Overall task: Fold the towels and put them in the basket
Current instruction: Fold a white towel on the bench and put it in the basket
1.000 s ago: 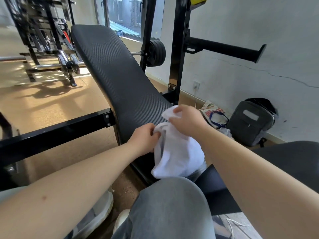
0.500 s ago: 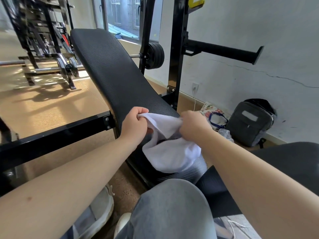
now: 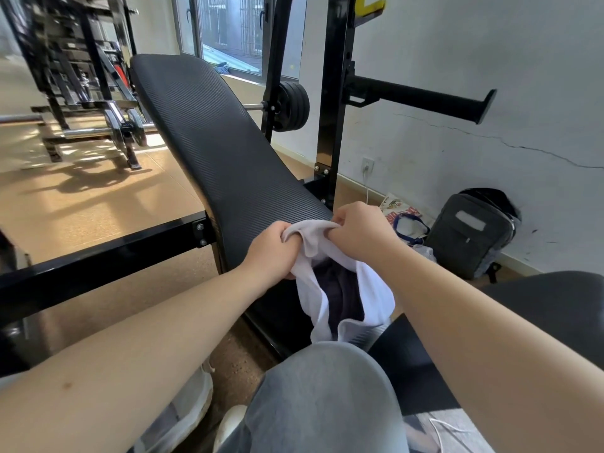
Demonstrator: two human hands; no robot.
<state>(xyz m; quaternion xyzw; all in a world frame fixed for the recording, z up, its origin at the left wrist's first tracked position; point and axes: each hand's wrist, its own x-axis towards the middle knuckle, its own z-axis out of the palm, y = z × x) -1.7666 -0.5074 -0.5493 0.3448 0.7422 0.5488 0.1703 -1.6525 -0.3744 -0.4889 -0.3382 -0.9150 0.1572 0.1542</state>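
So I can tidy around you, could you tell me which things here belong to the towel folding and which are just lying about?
In the job: white towel, gripped by left hand and right hand.
Lying about: bench, grey backpack, weight plate, printed bag.

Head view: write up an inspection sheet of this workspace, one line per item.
Surface: black bench pad, ribbed and inclined; the towel is held over its lower end.
Job's things: white towel, bunched and unfolded, hanging towards the person's knee; no basket seen.
Clutter: grey backpack and printed bag on the floor by the wall.
Hands: left hand and right hand both grip the towel's top edge, close together.
Cables: white cable drops from the wall socket; another white lead lies at lower right.
Surroundings: weight plate, window, cracked wall, weight rack at left.
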